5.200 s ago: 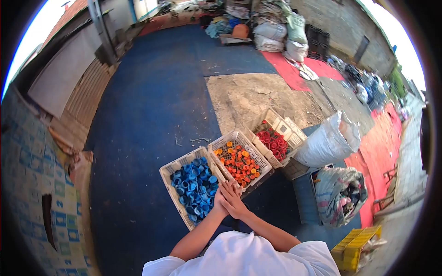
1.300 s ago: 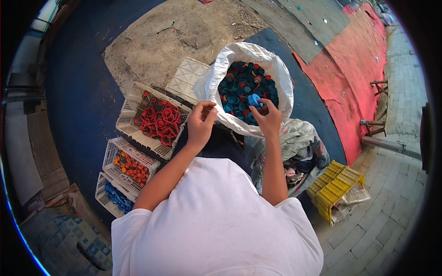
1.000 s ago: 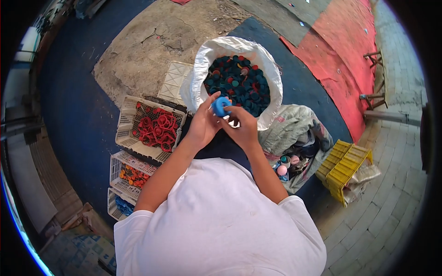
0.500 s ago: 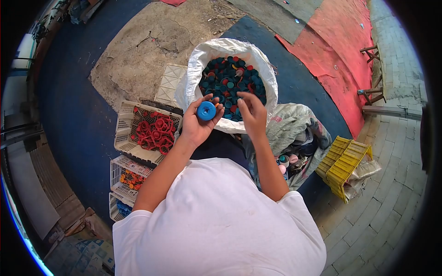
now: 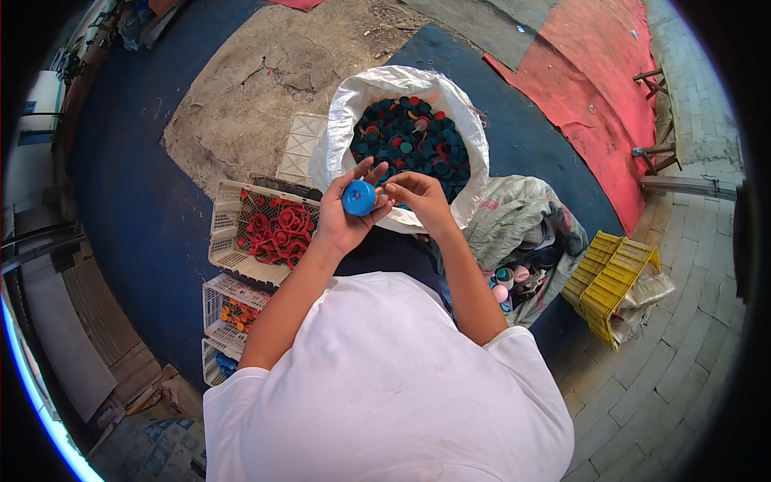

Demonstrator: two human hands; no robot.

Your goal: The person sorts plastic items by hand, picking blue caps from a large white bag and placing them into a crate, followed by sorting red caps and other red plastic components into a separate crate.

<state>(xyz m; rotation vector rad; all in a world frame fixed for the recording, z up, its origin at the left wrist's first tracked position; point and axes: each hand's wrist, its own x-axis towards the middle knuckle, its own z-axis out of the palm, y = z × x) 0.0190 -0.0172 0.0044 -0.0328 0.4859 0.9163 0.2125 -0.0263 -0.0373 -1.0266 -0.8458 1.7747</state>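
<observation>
My left hand [image 5: 346,217] is closed around a round blue plastic piece [image 5: 359,198], palm up, over the near rim of a white woven sack [image 5: 478,161]. A small orange bit [image 5: 379,191] shows beside the blue piece, by the fingers. My right hand [image 5: 422,199] reaches in from the right, its thumb and fingertips pinched together at that orange bit. Inside the sack lie many dark green, teal and red caps [image 5: 405,148].
Left of me, crates hold red rings [image 5: 277,231], orange pieces [image 5: 238,314] and blue pieces [image 5: 226,365]. On the right are an open grey sack [image 5: 514,210] with mixed items and a yellow crate [image 5: 604,281]. Wooden stools [image 5: 660,153] stand farther right.
My right hand has moved left and down from above the sack to the orange bit beside my left hand. The blue piece is turned, its centre hole now out of sight.
</observation>
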